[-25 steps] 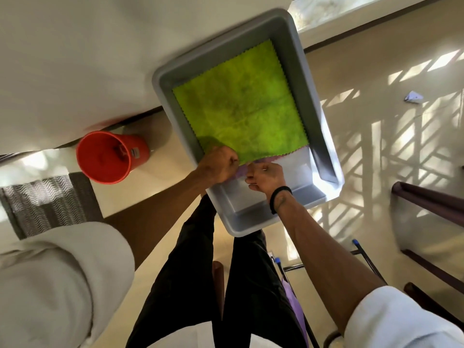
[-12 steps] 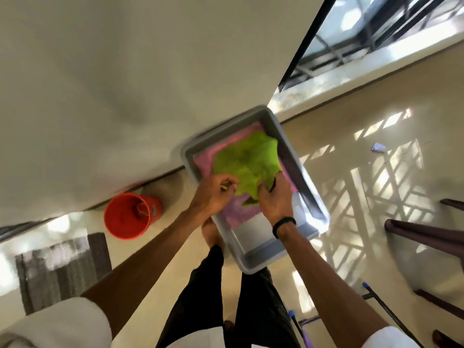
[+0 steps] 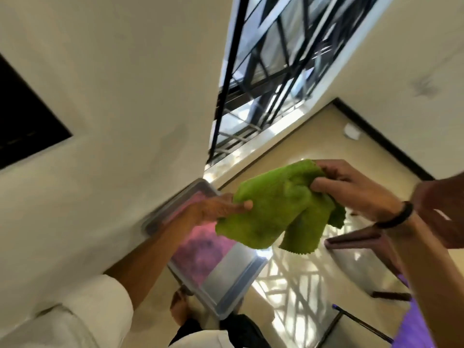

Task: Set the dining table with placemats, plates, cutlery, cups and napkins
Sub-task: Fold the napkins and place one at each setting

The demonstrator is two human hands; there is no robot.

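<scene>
progress: early, no laid desk showing | green cloth (image 3: 273, 209) being held up above the grey bin (image 3: 226, 282) | left hand (image 3: 216, 209) pinching one edge, right hand (image 3: 351, 189) gripping the other | pink cloth (image 3: 200, 249) lying in bin

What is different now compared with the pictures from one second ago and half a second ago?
The green cloth went from lying flat in the grey tray to being lifted clear above it, bunched, held by the left hand and the right hand. A pink cloth now shows underneath. The tray stayed on the floor.
</scene>
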